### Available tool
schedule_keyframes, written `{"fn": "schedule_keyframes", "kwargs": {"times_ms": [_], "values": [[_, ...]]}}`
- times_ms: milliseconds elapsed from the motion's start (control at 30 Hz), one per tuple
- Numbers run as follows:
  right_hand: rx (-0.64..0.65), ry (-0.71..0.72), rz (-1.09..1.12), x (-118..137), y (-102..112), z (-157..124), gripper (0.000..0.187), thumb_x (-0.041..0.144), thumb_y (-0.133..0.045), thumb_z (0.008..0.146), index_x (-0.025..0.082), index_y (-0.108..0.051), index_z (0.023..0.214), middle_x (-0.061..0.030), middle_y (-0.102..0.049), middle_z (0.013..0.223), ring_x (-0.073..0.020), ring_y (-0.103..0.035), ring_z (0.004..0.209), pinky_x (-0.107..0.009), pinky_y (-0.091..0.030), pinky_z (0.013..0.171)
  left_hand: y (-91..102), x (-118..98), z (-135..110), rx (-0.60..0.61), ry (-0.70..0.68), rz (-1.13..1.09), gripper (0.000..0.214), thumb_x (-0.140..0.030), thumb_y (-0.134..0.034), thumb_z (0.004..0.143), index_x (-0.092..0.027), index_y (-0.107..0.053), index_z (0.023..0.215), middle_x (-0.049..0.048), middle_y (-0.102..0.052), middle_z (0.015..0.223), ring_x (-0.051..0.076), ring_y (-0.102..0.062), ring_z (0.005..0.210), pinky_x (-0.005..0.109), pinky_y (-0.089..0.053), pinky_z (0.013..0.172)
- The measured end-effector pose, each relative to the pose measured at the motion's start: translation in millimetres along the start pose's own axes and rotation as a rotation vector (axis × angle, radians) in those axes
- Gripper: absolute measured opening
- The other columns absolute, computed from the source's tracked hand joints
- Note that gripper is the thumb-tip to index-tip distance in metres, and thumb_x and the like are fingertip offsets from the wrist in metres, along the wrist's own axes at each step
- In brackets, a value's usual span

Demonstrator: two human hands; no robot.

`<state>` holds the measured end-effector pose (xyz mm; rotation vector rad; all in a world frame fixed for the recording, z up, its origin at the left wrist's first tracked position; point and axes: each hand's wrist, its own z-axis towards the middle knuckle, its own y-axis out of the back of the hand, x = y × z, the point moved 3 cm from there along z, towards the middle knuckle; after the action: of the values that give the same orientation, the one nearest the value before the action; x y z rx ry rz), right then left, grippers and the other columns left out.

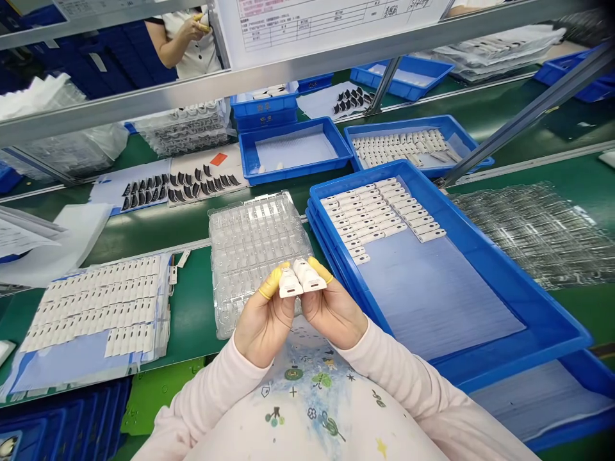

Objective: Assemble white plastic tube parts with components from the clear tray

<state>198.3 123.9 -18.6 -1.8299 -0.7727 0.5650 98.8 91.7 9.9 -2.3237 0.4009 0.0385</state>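
Note:
My left hand (263,323) is closed on a small white plastic part (289,283), pinched near a yellow finger cot. My right hand (331,308), also with a yellow finger cot, is closed on a second white plastic part (310,275). The two parts touch side by side, their open ends toward me, held above a stack of clear blister trays (254,243). A blue bin (504,301) to the right holds rows of the same white parts (379,214) on a bluish sheet.
At the left, white parts lie in rows on a sheet (91,314). Farther back are black parts (177,186), more blue bins (293,153) and clear trays (538,230). A metal rail (269,77) crosses overhead. Another person (192,38) stands at the back.

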Motion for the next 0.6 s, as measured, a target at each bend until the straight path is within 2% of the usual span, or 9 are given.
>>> {"fn": "schedule_keyframes", "kwargs": {"times_ms": [133, 200, 300, 367, 400, 467, 533, 600], "values": [[-0.04, 0.027, -0.039, 0.1, 6.3, 2.2, 0.006, 0.019, -0.066, 0.094, 0.013, -0.064, 0.095, 0.001, -0.077, 0.084, -0.0072, -0.074, 0.073, -0.011, -0.062, 0.063, 1.2, -0.2, -0.6, -0.008, -0.049, 0.012, 0.04, -0.012, -0.02, 0.106, -0.013, -0.053, 0.129, 0.0045, -0.074, 0.081, 0.008, -0.074, 0.063, 0.01, -0.059, 0.054], [-0.031, 0.064, -0.106, 1.2, 7.2, 1.7, 0.011, 0.022, -0.072, 0.089, 0.015, -0.065, 0.092, 0.0021, -0.075, 0.081, -0.0082, -0.072, 0.069, -0.014, -0.062, 0.062, 0.8, -0.7, -2.3, 0.009, -0.086, 0.037, 0.037, -0.01, -0.023, 0.105, -0.015, -0.056, 0.12, 0.0033, -0.072, 0.079, 0.007, -0.073, 0.062, 0.01, -0.058, 0.054], [0.055, 0.17, -0.288, 5.4, 2.7, -6.9, 0.023, 0.033, -0.081, 0.079, 0.017, -0.065, 0.082, 0.004, -0.067, 0.069, -0.0071, -0.063, 0.055, -0.016, -0.056, 0.051, -0.9, -2.2, -5.8, 0.032, -0.124, 0.074, 0.035, -0.008, -0.026, 0.103, -0.019, -0.057, 0.117, 0.0001, -0.069, 0.075, 0.006, -0.069, 0.058, 0.01, -0.056, 0.052], [0.163, 0.311, -0.485, 9.9, -3.4, -19.1, 0.026, 0.038, -0.081, 0.078, 0.018, -0.066, 0.085, 0.0046, -0.06, 0.065, -0.0068, -0.055, 0.05, -0.018, -0.05, 0.046, -1.6, -3.6, -8.0, 0.027, -0.141, 0.084, 0.036, -0.006, -0.028, 0.102, -0.02, -0.057, 0.119, -0.0014, -0.068, 0.074, 0.005, -0.068, 0.056, 0.01, -0.055, 0.051], [0.229, 0.412, -0.618, 11.9, -7.1, -26.7, 0.025, 0.038, -0.08, 0.079, 0.019, -0.066, 0.087, 0.0031, -0.061, 0.07, -0.0071, -0.054, 0.049, -0.02, -0.048, 0.045, -1.7, -4.1, -8.8, 0.022, -0.147, 0.086, 0.036, -0.006, -0.029, 0.102, -0.02, -0.056, 0.12, -0.0017, -0.067, 0.074, 0.005, -0.068, 0.056, 0.01, -0.055, 0.051], [0.353, 0.652, -0.925, 13.3, -13.8, -41.4, 0.017, 0.031, -0.077, 0.081, 0.021, -0.065, 0.085, -0.0036, -0.068, 0.094, -0.0079, -0.054, 0.051, -0.026, -0.048, 0.048, -1.6, -4.3, -9.5, 0.019, -0.153, 0.097, 0.035, -0.005, -0.03, 0.101, -0.02, -0.056, 0.12, -0.0018, -0.067, 0.074, 0.006, -0.068, 0.057, 0.011, -0.055, 0.053], [0.443, 0.874, -1.193, 9.8, -17.6, -50.6, 0.014, 0.021, -0.074, 0.08, 0.022, -0.06, 0.078, -0.0079, -0.064, 0.126, -0.0075, -0.054, 0.054, -0.029, -0.049, 0.053, -0.9, -3.6, -8.9, 0.027, -0.163, 0.119, 0.036, -0.003, -0.031, 0.1, -0.019, -0.055, 0.122, -0.0019, -0.067, 0.075, 0.006, -0.068, 0.058, 0.011, -0.056, 0.055], [0.512, 1.013, -1.367, 3.3, -18.4, -52.0, 0.017, 0.013, -0.069, 0.079, 0.023, -0.055, 0.077, -0.0081, -0.059, 0.139, -0.0071, -0.053, 0.056, -0.03, -0.05, 0.056, 0.2, -2.1, -7.3, 0.045, -0.178, 0.136, 0.037, -0.002, -0.035, 0.098, -0.019, -0.054, 0.126, -0.0021, -0.068, 0.077, 0.006, -0.068, 0.06, 0.011, -0.056, 0.057]]}}
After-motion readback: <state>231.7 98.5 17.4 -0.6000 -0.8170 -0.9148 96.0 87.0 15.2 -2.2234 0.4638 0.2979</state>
